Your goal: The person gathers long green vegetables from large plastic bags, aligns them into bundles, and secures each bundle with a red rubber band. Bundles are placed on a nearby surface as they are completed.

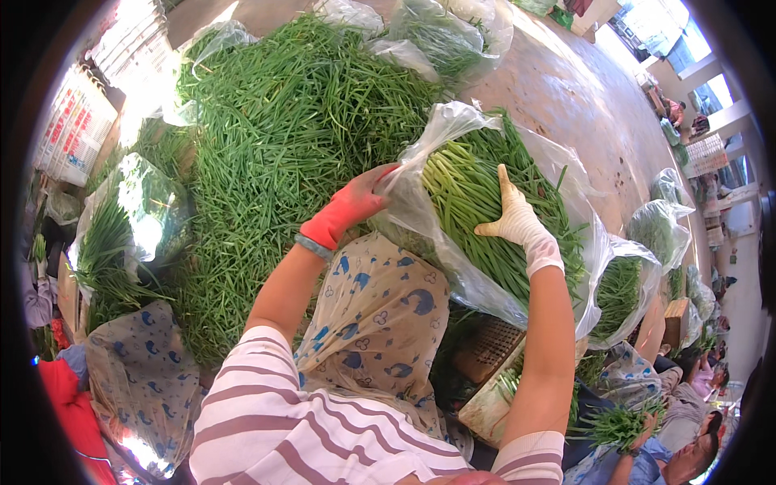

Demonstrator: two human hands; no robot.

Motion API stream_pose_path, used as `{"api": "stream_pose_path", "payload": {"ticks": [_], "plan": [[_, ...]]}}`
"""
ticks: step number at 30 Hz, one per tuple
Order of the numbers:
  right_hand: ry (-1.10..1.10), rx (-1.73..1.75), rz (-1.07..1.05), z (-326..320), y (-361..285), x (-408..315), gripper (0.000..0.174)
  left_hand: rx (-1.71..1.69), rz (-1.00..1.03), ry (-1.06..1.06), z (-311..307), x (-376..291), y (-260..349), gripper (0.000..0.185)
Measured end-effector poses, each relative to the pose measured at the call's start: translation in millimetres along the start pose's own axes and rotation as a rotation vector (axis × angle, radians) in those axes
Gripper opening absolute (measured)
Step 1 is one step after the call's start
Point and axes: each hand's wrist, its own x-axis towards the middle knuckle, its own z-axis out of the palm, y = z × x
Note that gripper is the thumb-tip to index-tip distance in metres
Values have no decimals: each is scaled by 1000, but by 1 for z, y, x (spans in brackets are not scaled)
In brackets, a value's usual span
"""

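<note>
Long green leafy stalks, like garlic chives (470,188), lie packed in an opened clear plastic bag (448,124) in front of me. My left hand (351,206), in a red rubber-coated glove, grips the gathered left edge of the bag; its fingertips are partly blurred. My right hand (515,224), in a pale glove, rests on the stalks with thumb and forefinger spread apart. A large heap of loose green leaves (279,139) spreads to the left of the bag. A patterned plastic apron (376,315) covers my lap.
Filled plastic bags (442,36) stand beyond the heap, with another (133,212) at left. White plastic crates (79,124) are stacked far left. A crate (491,357) sits below my right arm. A co-worker (642,454) holds greens at lower right; another's red sleeve (70,418) shows lower left.
</note>
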Motion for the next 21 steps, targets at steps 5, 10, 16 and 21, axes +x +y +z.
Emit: {"api": "stream_pose_path", "payload": {"ticks": [5,10,16,21], "plan": [[176,-187,-72,26,-31,-33,146,-241,-33,65,20,3,6,77],[239,-135,88,54,-44,-40,147,-383,-27,156,29,8,-24,60],[406,139,-65,59,-44,-71,146,-567,31,248,12,-4,-44,38],[331,-212,53,72,-39,-86,145,-911,-106,203,9,-33,-33,40]]}}
